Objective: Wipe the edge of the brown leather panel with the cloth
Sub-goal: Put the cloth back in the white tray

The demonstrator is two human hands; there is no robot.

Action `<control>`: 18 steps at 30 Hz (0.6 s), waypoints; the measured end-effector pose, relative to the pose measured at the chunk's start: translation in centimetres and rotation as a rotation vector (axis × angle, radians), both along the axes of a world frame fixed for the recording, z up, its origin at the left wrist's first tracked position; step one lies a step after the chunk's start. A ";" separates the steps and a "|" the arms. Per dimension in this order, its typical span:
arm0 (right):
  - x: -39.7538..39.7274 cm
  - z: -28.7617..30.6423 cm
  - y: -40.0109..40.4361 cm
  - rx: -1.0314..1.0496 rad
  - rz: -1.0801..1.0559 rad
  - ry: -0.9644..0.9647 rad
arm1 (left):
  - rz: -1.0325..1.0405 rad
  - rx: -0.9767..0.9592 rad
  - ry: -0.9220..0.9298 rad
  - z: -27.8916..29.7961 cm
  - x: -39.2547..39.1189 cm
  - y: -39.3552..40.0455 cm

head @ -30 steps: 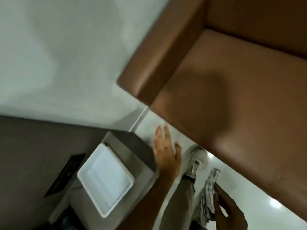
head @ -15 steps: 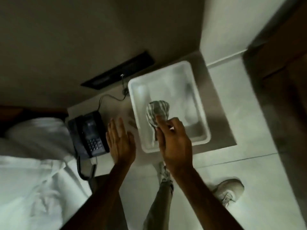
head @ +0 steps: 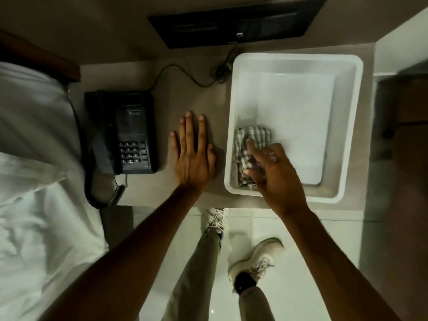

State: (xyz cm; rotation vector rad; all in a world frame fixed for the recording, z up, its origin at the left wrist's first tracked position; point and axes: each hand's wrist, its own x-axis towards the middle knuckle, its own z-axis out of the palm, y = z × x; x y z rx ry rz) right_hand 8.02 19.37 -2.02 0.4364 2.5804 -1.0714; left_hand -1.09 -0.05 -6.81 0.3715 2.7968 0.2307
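The checked cloth (head: pixel 251 144) lies crumpled in the near-left corner of a white plastic tray (head: pixel 347 126) on the bedside table. My right hand (head: pixel 275 174) reaches into the tray, with forefinger and thumb still pinched on the cloth's near part. My left hand (head: pixel 193 154) hovers flat over the tabletop just left of the tray, fingers apart and holding nothing. A dim strip of the brown leather panel (head: pixel 412 107) shows at the far right edge, well away from both hands.
A black telephone (head: pixel 125 133) with a coiled cord sits left of my left hand. A bed with white sheets (head: pixel 34 193) fills the left side. A black wall panel (head: pixel 236 22) is behind the table. My legs and shoes (head: pixel 254 258) stand on the pale floor.
My view swung from the brown leather seat to the bedside table. My right hand carried the cloth over the tray and lowered it onto the tray floor. My left hand moved over the tabletop.
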 end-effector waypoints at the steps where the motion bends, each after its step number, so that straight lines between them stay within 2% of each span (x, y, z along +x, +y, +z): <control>1: -0.2 -0.3 0.1 0.016 -0.004 -0.002 | 0.008 0.010 0.002 -0.1 0.1 0.2; 7: 0.4 -1.9 -0.2 0.027 -0.018 0.072 | -0.021 0.085 0.061 -0.4 -0.1 2.0; 12: -0.1 -2.0 0.4 0.028 0.053 0.069 | -0.022 0.005 0.014 -0.9 1.5 3.6; 18: 0.5 -1.9 1.7 0.062 0.152 0.083 | -0.009 0.023 0.105 -2.1 3.4 3.7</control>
